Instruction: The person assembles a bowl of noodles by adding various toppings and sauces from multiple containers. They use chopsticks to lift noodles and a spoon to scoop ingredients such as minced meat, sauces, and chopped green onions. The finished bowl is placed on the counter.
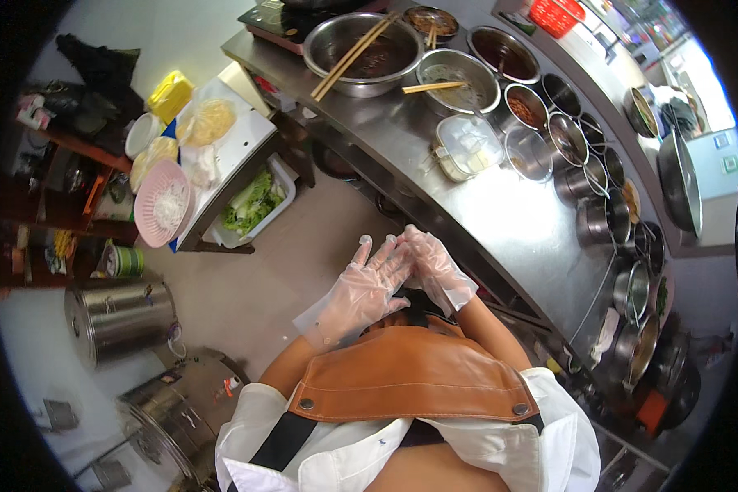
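Both my hands wear clear plastic disposable gloves and meet in front of my brown apron [406,375]. My left hand [372,283] has its fingers spread, palm showing, with nothing in it. My right hand [433,264] touches the fingertips of my left hand; its fingers are partly bent and hold no visible object. Beyond my hands, the stainless steel counter [486,215] bears a clear lidded plastic container [469,144] and an empty-looking clear tub [529,154]. Wooden chopsticks [353,58] lie across a large steel bowl [364,61] of dark liquid.
Steel pots [601,218] with ladles line the counter's right side. At left, a white table [246,132] holds a pink colander [163,203] of white shreds and bagged food [208,122], above a bin of leafy greens [255,203]. Large steel drums [123,317] stand on the floor.
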Motion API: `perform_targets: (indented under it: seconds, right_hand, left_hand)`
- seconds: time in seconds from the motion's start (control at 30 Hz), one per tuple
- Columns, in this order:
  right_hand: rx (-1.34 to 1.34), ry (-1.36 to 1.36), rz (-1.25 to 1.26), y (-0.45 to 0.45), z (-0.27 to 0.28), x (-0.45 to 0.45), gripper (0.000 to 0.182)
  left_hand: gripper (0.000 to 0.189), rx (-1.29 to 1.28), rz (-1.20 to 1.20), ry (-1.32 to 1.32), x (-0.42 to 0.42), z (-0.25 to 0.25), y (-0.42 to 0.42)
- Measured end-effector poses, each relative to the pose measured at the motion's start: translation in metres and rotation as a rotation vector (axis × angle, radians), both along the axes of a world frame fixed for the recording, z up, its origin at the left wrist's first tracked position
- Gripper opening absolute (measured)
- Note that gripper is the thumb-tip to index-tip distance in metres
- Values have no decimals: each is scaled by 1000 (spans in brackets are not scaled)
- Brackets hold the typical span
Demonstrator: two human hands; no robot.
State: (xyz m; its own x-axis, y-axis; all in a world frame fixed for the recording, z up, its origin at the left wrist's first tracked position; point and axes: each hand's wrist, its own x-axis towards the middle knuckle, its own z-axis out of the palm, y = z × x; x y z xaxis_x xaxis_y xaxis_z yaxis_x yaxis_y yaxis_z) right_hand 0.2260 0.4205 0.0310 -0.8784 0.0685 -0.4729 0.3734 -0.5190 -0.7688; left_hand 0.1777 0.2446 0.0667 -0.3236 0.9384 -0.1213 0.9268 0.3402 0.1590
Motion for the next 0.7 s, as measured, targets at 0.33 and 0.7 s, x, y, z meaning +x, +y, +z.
perform_targets:
  seconds: [0.33,0.7]
  right_hand:
    - [810,-51,-131,-33,18,-17,30]
    - [1368,271,67,-18,5,14,32]
  left_hand:
    - [64,64,-297,-100,-37,15,-27]
    - [68,206,-750,-258,-61,35,-3]
